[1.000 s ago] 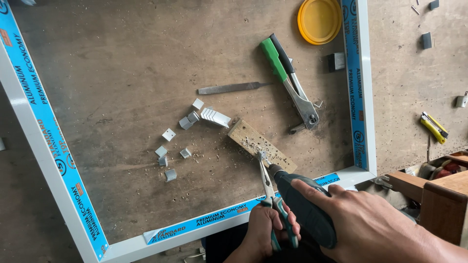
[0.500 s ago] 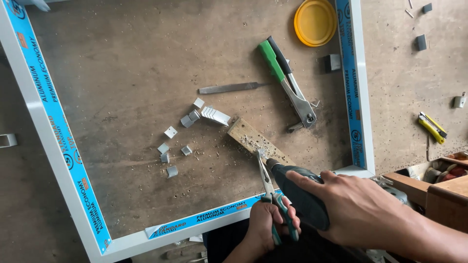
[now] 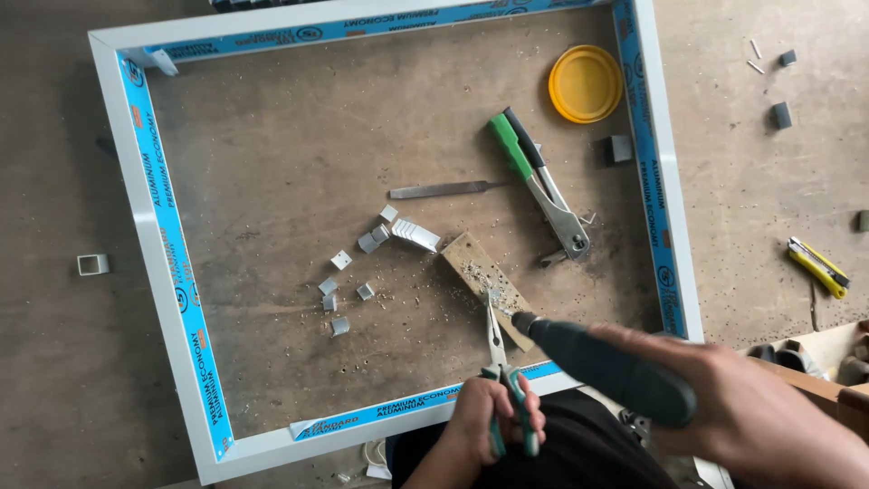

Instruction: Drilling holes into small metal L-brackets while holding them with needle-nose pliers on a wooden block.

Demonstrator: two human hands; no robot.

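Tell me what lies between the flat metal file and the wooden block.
In the head view, between the flat metal file and the wooden block lies a ribbed silver metal piece, with small metal clips just to its left.

1. Open bench surface across upper left inside aluminium frame.
2. Blocked mid-bench: small metal pieces, flat file, rivet tool.
3. Yellow lid filling upper right corner.
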